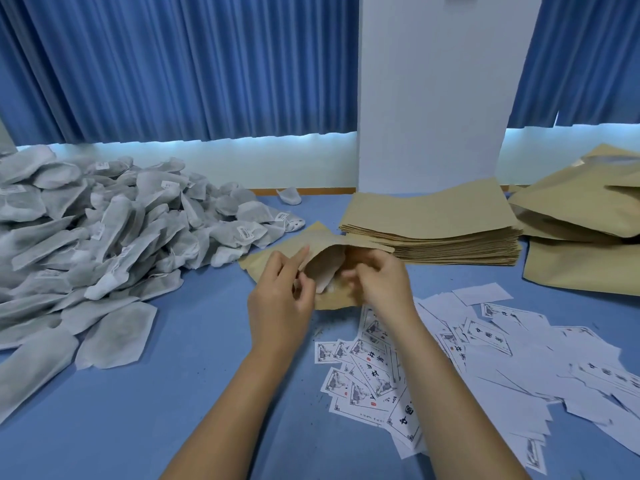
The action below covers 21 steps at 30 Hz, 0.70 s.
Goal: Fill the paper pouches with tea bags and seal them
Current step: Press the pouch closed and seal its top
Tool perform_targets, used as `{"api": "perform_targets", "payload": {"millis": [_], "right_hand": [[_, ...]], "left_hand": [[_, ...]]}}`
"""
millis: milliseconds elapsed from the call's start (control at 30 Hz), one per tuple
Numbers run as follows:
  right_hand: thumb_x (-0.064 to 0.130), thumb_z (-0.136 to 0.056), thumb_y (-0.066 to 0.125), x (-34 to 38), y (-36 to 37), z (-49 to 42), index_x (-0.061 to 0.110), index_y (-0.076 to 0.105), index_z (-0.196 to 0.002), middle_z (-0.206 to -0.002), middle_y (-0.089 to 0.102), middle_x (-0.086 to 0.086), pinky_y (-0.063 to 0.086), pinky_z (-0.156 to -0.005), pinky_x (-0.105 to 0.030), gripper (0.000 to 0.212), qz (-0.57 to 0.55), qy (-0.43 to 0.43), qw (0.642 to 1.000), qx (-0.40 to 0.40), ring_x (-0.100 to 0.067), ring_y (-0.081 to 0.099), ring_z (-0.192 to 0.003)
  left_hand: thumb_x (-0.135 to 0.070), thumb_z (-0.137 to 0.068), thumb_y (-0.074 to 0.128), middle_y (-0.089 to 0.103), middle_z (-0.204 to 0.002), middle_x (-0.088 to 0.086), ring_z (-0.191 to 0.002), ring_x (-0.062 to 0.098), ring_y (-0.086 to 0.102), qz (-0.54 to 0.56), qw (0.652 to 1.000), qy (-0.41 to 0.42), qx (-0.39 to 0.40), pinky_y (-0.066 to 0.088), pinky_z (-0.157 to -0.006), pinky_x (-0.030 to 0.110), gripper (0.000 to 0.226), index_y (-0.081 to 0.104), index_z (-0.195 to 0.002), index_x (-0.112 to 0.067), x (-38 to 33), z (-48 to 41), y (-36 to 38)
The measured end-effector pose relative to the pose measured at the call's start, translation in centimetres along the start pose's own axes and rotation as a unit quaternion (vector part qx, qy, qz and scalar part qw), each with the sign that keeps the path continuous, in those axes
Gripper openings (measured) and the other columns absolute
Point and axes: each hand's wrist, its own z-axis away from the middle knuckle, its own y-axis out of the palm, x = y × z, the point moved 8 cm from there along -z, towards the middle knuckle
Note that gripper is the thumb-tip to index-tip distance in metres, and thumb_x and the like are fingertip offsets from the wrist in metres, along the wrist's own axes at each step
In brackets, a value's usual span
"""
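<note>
Head view. Held low over the blue tabletop (138, 427), mid-scene: open tan kraft-paper pouch (277, 256), mouth turned toward the camera. Pinched at its left lip by the left hand (280, 296), thumb and forefinger closed on the paper, mouth spread wide. Partway inside the mouth: one flat grey-white filter-paper tea bag (325, 271). At the right side of the mouth: right hand (381, 282), fingers curled against bag and pouch lip, blurred; cannot tell whether gripping either. Left of the hands: big loose heap of grey-white tea bags (97, 237), some with small white tags, touching the pouch's far-left corner. Just behind the pouch: neat stack of flat tan pouches (433, 223). Far right: larger bulging tan paper bags (581, 237), piled. Right foreground, under the right forearm: scattered white printed labels (485, 358) with black ink drawings. Behind the table: pleated blue curtain (173, 64) and white pillar (433, 91).
</note>
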Motion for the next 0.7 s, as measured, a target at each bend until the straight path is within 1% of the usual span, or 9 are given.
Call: {"api": "perform_targets", "payload": {"millis": [100, 133, 200, 300, 367, 433, 533, 600, 700], "right_hand": [[0.007, -0.083, 0.044, -0.2, -3.1, 0.7, 0.012, 0.054, -0.074, -0.074, 0.056, 0.001, 0.037, -0.049, -0.029, 0.014, 0.186, -0.022, 0.970, -0.155, -0.028, 0.052, -0.069], [0.010, -0.082, 0.046, -1.0, -3.4, 0.7, 0.009, 0.049, -0.086, -0.084, 0.051, -0.002, 0.040, -0.055, -0.031, 0.004, 0.168, 0.014, 0.974, -0.154, -0.029, 0.050, -0.076], [0.013, -0.084, 0.054, -3.6, -2.1, 0.4, 0.006, 0.038, -0.115, -0.101, 0.048, -0.006, 0.050, -0.074, -0.040, 0.035, 0.047, 0.141, 0.987, -0.062, -0.025, 0.053, -0.088], [0.002, -0.092, 0.046, -4.3, 1.1, 1.3, 0.010, 0.049, -0.116, -0.096, 0.060, -0.010, 0.057, -0.072, -0.038, 0.026, -0.119, 0.215, 0.966, 0.078, -0.023, 0.060, -0.088], [-0.009, -0.092, 0.037, -4.1, 1.6, 1.4, 0.011, 0.057, -0.101, -0.086, 0.066, -0.012, 0.059, -0.060, -0.033, 0.030, -0.164, 0.205, 0.961, 0.085, -0.024, 0.066, -0.077], [-0.011, -0.089, 0.033, -4.0, 2.0, 1.3, 0.010, 0.058, -0.096, -0.080, 0.070, -0.013, 0.060, -0.058, -0.034, 0.034, -0.201, 0.206, 0.953, 0.094, -0.026, 0.069, -0.067], [0.006, -0.089, 0.039, -4.1, 2.4, 1.7, 0.007, 0.057, -0.103, -0.087, 0.067, -0.014, 0.057, -0.057, -0.035, 0.023, -0.248, 0.245, 0.930, 0.114, -0.027, 0.066, -0.067], [0.022, -0.092, 0.047, -5.0, 1.8, 1.5, 0.009, 0.058, -0.099, -0.082, 0.062, -0.012, 0.050, -0.049, -0.027, 0.019, -0.185, 0.246, 0.949, 0.067, -0.024, 0.059, -0.061], [0.012, -0.091, 0.052, -5.1, 0.0, 0.7, 0.008, 0.058, -0.085, -0.070, 0.053, -0.009, 0.038, -0.047, -0.025, 0.009, -0.082, 0.175, 0.981, -0.018, -0.021, 0.047, -0.053]], "left_hand": [[0.007, -0.083, 0.056, 0.045, -0.084, 0.000, -0.065, 0.010, 0.038, 0.011, 0.998, -0.042, 0.035, 0.039, -0.056, 0.025, 0.047, 0.061, -0.126, -0.010, 0.3, 0.0, 0.7], [0.008, -0.084, 0.054, 0.043, -0.085, -0.001, -0.067, 0.009, 0.038, 0.027, 0.997, -0.055, 0.047, 0.037, -0.058, 0.020, 0.050, 0.058, -0.130, -0.011, 0.4, 0.1, 0.9], [0.007, -0.083, 0.052, 0.041, -0.087, -0.002, -0.068, 0.010, 0.037, 0.031, 0.996, -0.053, 0.070, 0.036, -0.058, 0.021, 0.056, 0.054, -0.134, -0.016, 0.1, 0.2, 1.2], [-0.006, -0.079, 0.054, 0.037, -0.089, -0.007, -0.070, 0.014, 0.043, -0.094, 0.983, -0.027, 0.154, 0.032, -0.046, 0.027, 0.060, 0.054, -0.132, -0.033, -0.3, 0.4, 2.4], [-0.013, -0.079, 0.056, 0.036, -0.094, -0.007, -0.084, 0.016, 0.047, -0.164, 0.965, -0.007, 0.203, 0.023, -0.046, 0.024, 0.046, 0.061, -0.120, -0.034, -0.2, 0.8, 3.5], [-0.020, -0.084, 0.055, 0.039, -0.102, -0.005, -0.095, 0.015, 0.047, -0.186, 0.946, -0.021, 0.266, 0.030, -0.051, 0.026, 0.032, 0.065, -0.113, -0.030, 0.4, 1.5, 4.8], [-0.032, -0.087, 0.051, 0.043, -0.108, -0.005, -0.096, 0.015, 0.050, -0.205, 0.913, -0.017, 0.351, 0.039, -0.060, 0.029, 0.031, 0.060, -0.116, -0.025, 0.8, 2.9, 6.4], [-0.039, -0.088, 0.049, 0.044, -0.102, -0.003, -0.090, 0.019, 0.054, -0.188, 0.909, -0.007, 0.372, 0.043, -0.064, 0.031, 0.031, 0.059, -0.107, -0.018, 0.1, 3.7, 6.8], [-0.032, -0.091, 0.050, 0.051, -0.082, -0.001, -0.079, 0.022, 0.061, -0.066, 0.925, -0.068, 0.368, 0.046, -0.067, 0.032, 0.020, 0.057, -0.095, -0.013, -1.3, 4.8, 7.2]]}}
